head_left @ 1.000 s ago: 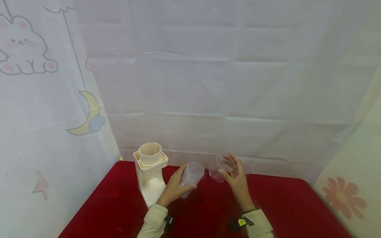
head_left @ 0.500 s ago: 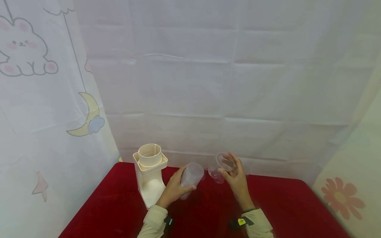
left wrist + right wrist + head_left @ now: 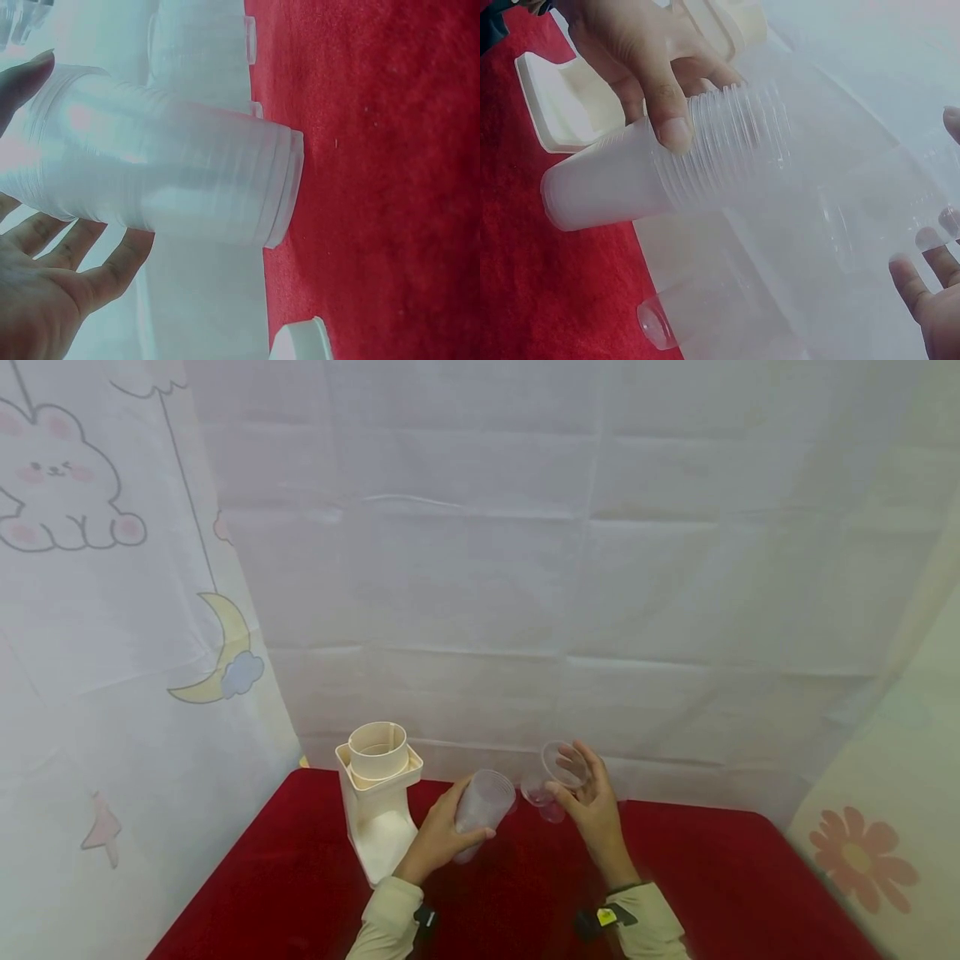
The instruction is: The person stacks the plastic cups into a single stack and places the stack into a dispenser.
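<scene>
My left hand [image 3: 437,837] grips a stack of nested clear plastic cups [image 3: 483,803], tilted with the open mouths up and to the right. Its thumb and fingers wrap round the cups [image 3: 712,146] near their rims in the right wrist view. A single clear plastic cup [image 3: 561,766] is held between the thumb and fingers of my right hand [image 3: 602,814], its mouth turned toward the head camera. The two hands are apart, with the stack left of the single cup. Another clear cup [image 3: 656,322] stands on the red cloth below them.
A cream plastic pipe fitting [image 3: 382,810] with a round collar on top stands left of my left hand. Red cloth [image 3: 712,877] covers the table. A pale sheet [image 3: 465,577] hangs behind the table's far edge, with printed sheets on both sides.
My right hand has shifted slightly up and left with its single cup. The left hand and its stack have stayed nearly still.
</scene>
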{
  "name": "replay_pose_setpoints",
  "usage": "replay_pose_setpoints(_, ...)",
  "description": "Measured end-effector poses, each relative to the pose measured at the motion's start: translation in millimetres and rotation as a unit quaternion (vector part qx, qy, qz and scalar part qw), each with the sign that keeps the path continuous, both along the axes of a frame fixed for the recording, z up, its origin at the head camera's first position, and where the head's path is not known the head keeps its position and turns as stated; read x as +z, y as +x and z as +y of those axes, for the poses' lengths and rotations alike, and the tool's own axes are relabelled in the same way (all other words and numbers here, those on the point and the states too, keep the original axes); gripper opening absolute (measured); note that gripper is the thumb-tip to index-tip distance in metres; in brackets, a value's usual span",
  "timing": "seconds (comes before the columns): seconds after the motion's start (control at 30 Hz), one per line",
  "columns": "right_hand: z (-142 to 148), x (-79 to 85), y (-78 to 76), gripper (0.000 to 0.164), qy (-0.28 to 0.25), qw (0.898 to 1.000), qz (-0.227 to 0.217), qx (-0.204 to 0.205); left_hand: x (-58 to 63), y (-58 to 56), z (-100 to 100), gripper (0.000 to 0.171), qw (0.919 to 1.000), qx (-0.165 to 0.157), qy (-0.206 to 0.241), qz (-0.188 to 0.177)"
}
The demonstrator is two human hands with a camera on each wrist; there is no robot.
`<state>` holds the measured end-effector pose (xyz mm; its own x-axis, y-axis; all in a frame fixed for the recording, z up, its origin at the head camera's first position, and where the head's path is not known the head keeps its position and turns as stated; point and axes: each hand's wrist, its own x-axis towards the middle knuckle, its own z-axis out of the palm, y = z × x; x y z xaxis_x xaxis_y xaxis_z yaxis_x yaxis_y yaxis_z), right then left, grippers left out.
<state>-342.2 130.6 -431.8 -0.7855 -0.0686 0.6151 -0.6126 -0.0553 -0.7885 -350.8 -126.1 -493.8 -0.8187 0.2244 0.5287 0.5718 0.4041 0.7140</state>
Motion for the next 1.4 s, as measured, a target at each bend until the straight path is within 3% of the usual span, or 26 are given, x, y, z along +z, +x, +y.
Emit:
replay_pose_setpoints(0.87, -13.4, 4.6, -4.0, 0.074, -0.004, 0.999, 0.014, 0.033, -4.7, -2.5, 0.3, 0.087, 0.9992, 0.023, -0.029, 0.016)
replay_pose_setpoints(1.4, -24.7, 5.3, -8.3, 0.075, -0.029, 0.995, 0.039, 0.081, -4.0, -5.8, 1.5, 0.087, 0.9992, 0.014, -0.034, 0.014)
